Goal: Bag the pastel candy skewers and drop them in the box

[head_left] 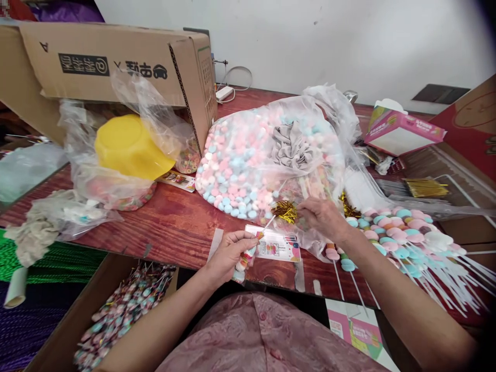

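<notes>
My left hand (230, 253) is closed around a marshmallow candy skewer (243, 261), its white stick pointing up to the right. A bit of gold shows at the fingertips where the stick leaves the candy. My right hand (323, 217) pinches at the end of a bunch of gold twist ties (284, 211), just beyond the stick's tip; how many ties are between the fingers is hidden. Under the left fingertips lies a printed card (273, 244) on the red-brown table. Behind both hands sits a large clear bag of pastel marshmallows (236, 165) with a grey cloth (292, 144) on top.
Finished-looking skewers (406, 237) are piled at right, sticks toward me. A yellow bowl (129, 147) lies upside down on bagged candy, before a cardboard box (116, 62). More skewers fill a carton (120, 315) below the table's left edge. A pink box (403, 129) stands back right.
</notes>
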Demonstrator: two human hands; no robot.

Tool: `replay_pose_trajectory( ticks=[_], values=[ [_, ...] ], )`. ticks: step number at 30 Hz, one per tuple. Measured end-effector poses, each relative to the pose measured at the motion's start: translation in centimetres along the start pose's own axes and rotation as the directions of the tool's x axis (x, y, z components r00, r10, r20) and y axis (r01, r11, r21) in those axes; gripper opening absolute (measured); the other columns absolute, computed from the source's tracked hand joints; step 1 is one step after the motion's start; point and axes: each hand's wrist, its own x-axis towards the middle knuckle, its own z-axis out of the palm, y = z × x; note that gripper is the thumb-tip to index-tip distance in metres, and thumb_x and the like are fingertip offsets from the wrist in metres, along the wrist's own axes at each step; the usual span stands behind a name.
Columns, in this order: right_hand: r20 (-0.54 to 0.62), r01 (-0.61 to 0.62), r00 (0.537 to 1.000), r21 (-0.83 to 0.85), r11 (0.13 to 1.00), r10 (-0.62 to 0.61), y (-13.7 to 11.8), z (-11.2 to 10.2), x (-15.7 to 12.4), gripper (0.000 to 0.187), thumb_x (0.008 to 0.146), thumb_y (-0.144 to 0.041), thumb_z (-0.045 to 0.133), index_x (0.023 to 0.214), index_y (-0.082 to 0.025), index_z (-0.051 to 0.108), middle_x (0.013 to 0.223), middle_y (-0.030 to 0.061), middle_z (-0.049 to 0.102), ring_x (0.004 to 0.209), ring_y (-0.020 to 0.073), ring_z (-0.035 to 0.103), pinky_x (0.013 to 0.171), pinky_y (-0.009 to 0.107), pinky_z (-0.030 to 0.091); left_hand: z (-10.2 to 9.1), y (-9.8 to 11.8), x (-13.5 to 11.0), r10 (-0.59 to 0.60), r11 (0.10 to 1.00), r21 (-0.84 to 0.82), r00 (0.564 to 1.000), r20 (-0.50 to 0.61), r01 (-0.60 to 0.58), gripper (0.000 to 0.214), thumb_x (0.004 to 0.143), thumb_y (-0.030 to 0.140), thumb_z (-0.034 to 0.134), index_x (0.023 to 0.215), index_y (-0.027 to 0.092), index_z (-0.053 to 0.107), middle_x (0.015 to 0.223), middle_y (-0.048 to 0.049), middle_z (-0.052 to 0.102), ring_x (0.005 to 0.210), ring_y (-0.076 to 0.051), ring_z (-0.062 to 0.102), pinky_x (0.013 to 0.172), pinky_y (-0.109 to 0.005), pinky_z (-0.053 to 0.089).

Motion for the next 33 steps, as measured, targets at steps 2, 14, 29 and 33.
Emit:
replay_pose_trajectory(
  ticks=[2, 14, 29, 33],
  values=[
    [-0.122, -0.133, 0.982, 0.126, 0.983, 0.148, 0.6, -0.1, -0.1, 0.022, 0.086, -0.023, 0.053, 0.086, -0.02, 0.074, 0.081, 0.0061, 0.075, 0.076, 0.0212, 0.068, 0.07, 0.033, 0.051, 0.3, 0.1, 0.1, -0.013, 0.999, -0.038, 1.0, 0.027, 0.014, 0.032, 0.057, 0.034, 0.084, 0.072, 0.012, 0.067, 0.055, 0.0, 0.062, 0.035, -0.007, 0.047, 0.033, -0.018, 0.033],
    [-0.294, 0.077, 0.939, 0.684, 0.726, 0.177, -11.6, 1.8, -3.5, 0.02, 0.085, -0.019, 0.066, 0.098, -0.028, 0.078, 0.09, 0.0025, 0.077, 0.08, 0.0182, 0.069, 0.073, 0.033, 0.054, 3.3, -0.1, 0.8, 0.097, 0.995, 0.019, 0.995, 0.021, -0.098, 0.027, 0.058, 0.034, 0.08, 0.074, 0.012, 0.074, 0.06, 0.0002, 0.063, 0.041, -0.005, 0.047, 0.039, -0.018, 0.036],
    [-0.207, -0.001, 0.954, 0.716, 0.698, 0.214, -12.6, 5.1, -5.1, 0.032, 0.082, -0.013, 0.058, 0.103, -0.029, 0.077, 0.089, -0.0001, 0.077, 0.078, 0.0175, 0.07, 0.072, 0.031, 0.055, 2.3, -1.2, -0.4, 0.253, 0.947, 0.191, 0.966, 0.045, -0.257, 0.021, 0.068, 0.034, 0.075, 0.074, 0.014, 0.077, 0.063, -0.0012, 0.064, 0.05, -0.007, 0.049, 0.051, -0.02, 0.04],
    [-0.284, -0.024, 0.904, 0.713, 0.701, 0.32, -13.7, 5.4, -6.0, 0.027, 0.085, -0.018, 0.062, 0.109, -0.024, 0.072, 0.067, -0.0036, 0.066, 0.058, 0.0122, 0.058, 0.061, 0.027, 0.049, 2.4, -0.9, -0.4, 0.258, 0.957, 0.13, 0.966, 0.029, -0.26, 0.021, 0.067, 0.035, 0.077, 0.066, 0.014, 0.074, 0.062, 0.0, 0.062, 0.052, -0.006, 0.047, 0.051, -0.019, 0.037]
  ],
)
